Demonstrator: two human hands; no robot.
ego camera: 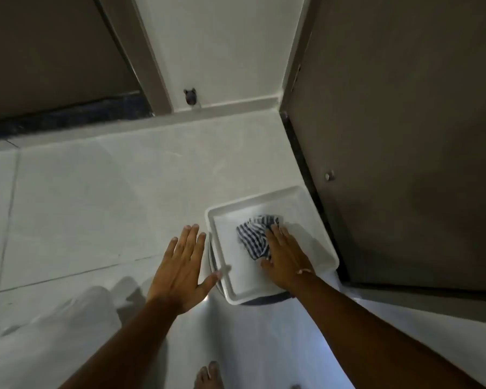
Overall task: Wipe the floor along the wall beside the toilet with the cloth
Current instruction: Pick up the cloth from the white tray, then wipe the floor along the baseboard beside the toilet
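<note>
A striped dark-and-white cloth [254, 235] lies crumpled inside a white square basin [264, 287] that stands on the pale tiled floor [110, 197]. My right hand [285, 259] lies flat in the basin with its fingers spread, touching the cloth's near right edge and partly covering it. My left hand [181, 265] hovers open just left of the basin, with the thumb near the rim. No toilet is in view.
A dark brown door [404, 136] stands close to the right of the basin. A white wall [219, 46] with a skirting and a small dark fitting [190, 96] lies ahead. A dark doorway [54, 57] is at the upper left. My bare foot [208, 374] shows at the bottom.
</note>
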